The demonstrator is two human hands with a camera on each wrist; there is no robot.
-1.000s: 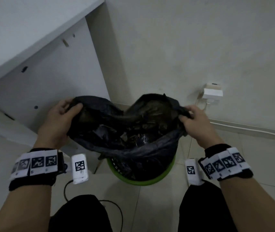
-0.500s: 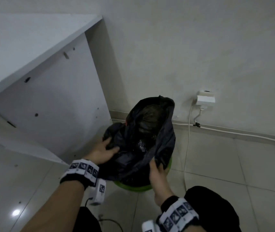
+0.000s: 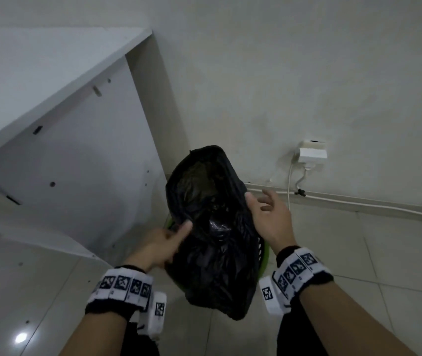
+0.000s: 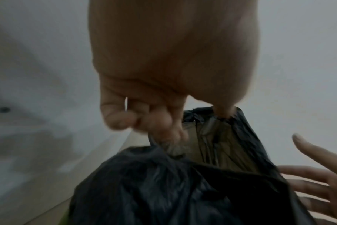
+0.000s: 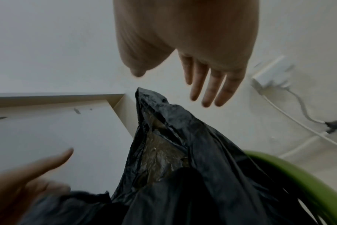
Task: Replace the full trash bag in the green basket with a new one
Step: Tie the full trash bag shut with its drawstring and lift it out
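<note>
black trash bag sat in the green basket, left hand pinched its near edge, right hand spread wide beside the bag, empty

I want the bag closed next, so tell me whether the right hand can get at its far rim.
Probably yes: the right hand is open beside the black bag, and nothing blocks the raised far rim.

A black trash bag stands up out of the green basket, its mouth gathered. The left hand has a grip on the bag's near-left edge; the right hand sits spread-fingered against its right side. A white socket hangs on the wall.
</note>
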